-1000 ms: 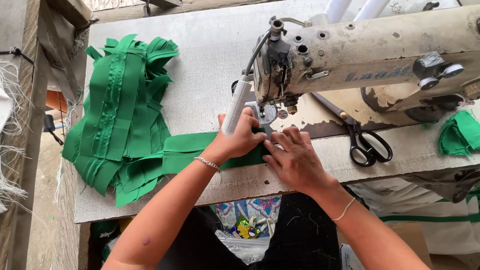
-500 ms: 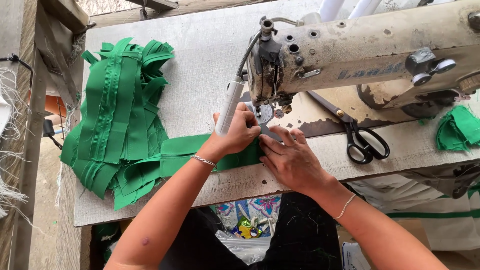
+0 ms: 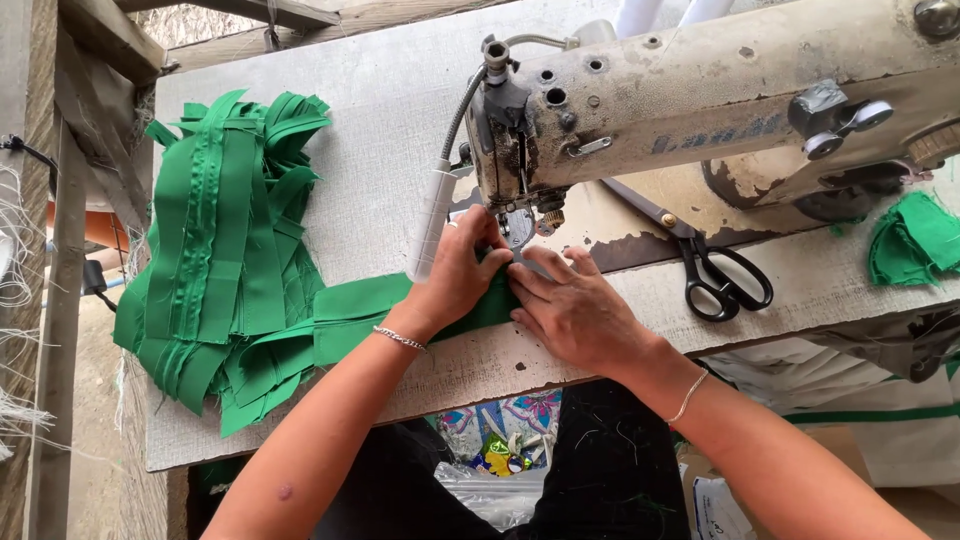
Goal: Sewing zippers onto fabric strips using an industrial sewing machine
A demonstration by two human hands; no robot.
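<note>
A worn beige sewing machine [image 3: 700, 100] stands on a weathered white table [image 3: 380, 170]. A green fabric strip [image 3: 350, 315] lies across the table and runs under the machine's presser foot [image 3: 515, 225]. My left hand [image 3: 460, 275] grips the strip just left of the foot. My right hand [image 3: 575, 310] lies flat on the fabric right in front of the foot, fingers pointing at the needle. Both wrists wear thin bracelets.
A thick pile of green strips [image 3: 220, 240] lies at the table's left. Black scissors [image 3: 715, 270] rest to the right of my hands. More green pieces [image 3: 915, 240] sit at the far right. A white lamp tube [image 3: 435, 215] hangs beside the machine head.
Both hands stay at the presser foot on the green strip, shifting only slightly. The camera has shifted a little.
</note>
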